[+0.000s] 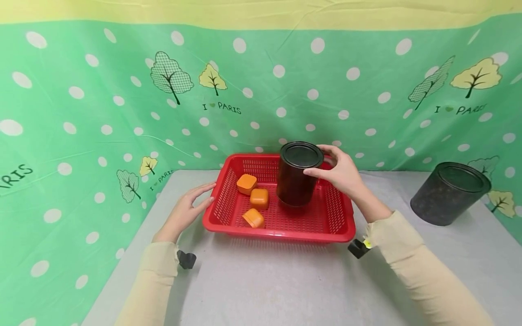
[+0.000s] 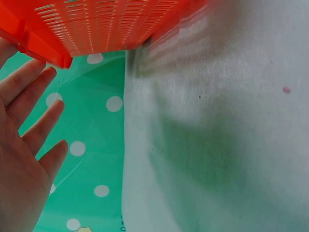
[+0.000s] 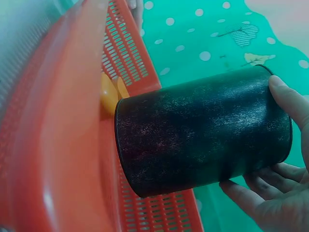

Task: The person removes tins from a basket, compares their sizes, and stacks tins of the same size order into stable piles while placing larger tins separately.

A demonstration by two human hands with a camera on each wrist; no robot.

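My right hand grips the black can near its top, partly inside the red basket; my left hand, fingers spread apart, is at the rim.

Mottled black can, red basket

green polka-dot cloth behind a grey table
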